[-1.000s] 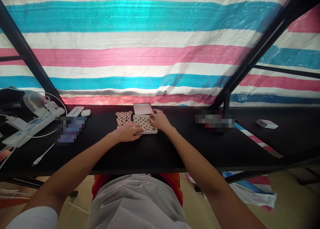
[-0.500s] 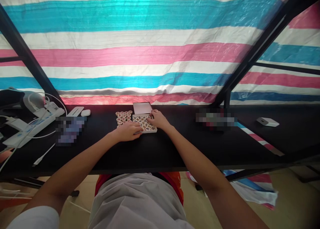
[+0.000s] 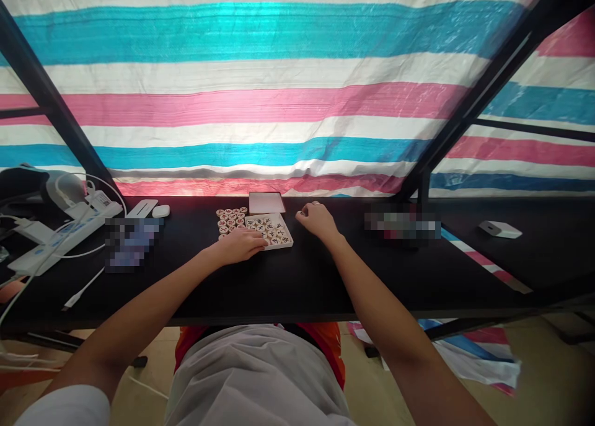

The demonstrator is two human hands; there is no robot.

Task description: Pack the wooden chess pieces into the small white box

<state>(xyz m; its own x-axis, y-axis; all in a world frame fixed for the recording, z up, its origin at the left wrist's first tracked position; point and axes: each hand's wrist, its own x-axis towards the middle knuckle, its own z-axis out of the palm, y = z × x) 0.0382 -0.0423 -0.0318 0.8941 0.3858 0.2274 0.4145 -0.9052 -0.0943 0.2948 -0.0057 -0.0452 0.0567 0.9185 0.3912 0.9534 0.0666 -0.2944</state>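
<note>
A shallow white box (image 3: pixel 289 242) of round Chinese chess pieces (image 3: pixel 274 229) with dark characters lies on the black desk. My left hand (image 3: pixel 239 246) rests across the box's left front part, fingers stretched out over its edge. Under and behind that hand, to the left of the box, pieces with red characters (image 3: pixel 231 214) stand in rows; the nearest ones are partly covered. To the right of the box, my right hand (image 3: pixel 318 219) is just above or on the desk with its fingers curled in. Whatever they hold, if anything, is hidden.
Behind the box lies its open lid or tray (image 3: pixel 266 203). Leftward are a blurred-out phone-like object (image 3: pixel 134 243), a white cable (image 3: pixel 83 289), a power strip (image 3: pixel 60 237) and a small white case (image 3: pixel 160 211). On the right lie a blurred object (image 3: pixel 402 222) and a white adapter (image 3: pixel 500 229).
My right hand has left the box and moved to the right, its fingers now curled. My left hand stays across the box's left side.
</note>
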